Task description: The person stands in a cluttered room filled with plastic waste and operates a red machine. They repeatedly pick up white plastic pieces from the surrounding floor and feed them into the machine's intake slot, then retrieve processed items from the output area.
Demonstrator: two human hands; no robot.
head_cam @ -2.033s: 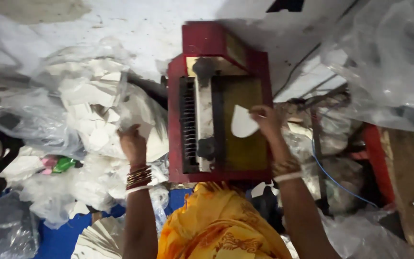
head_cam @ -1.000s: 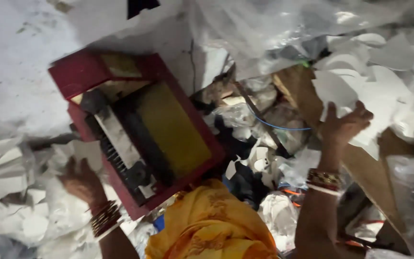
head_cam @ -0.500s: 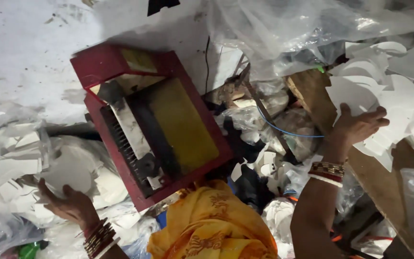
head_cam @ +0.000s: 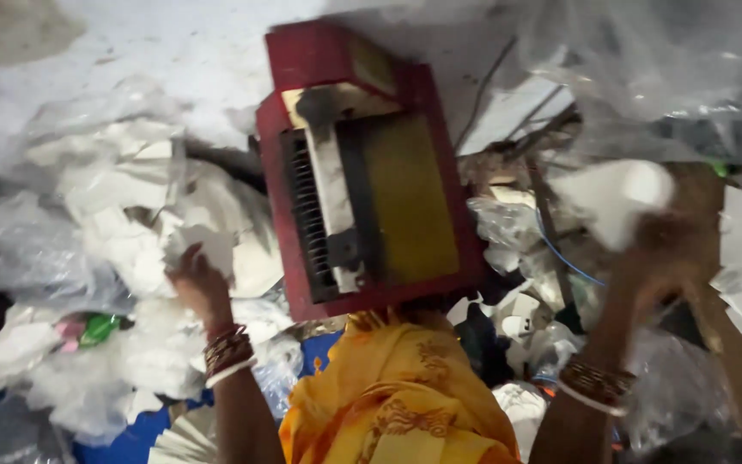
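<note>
Head-worn camera, looking steeply down over the person's own lap and arms.

Only one view is given, close in, facing forward and down. The left hand sits left of centre with white paper scraps around and beyond it; the right hand, blurred, is at the right edge, raised nearer the lens. Between the hands, and slightly beyond them, a red machine fills the middle. Below both wrists, orange cloth marks the wearer's body at the bottom edge.
</note>
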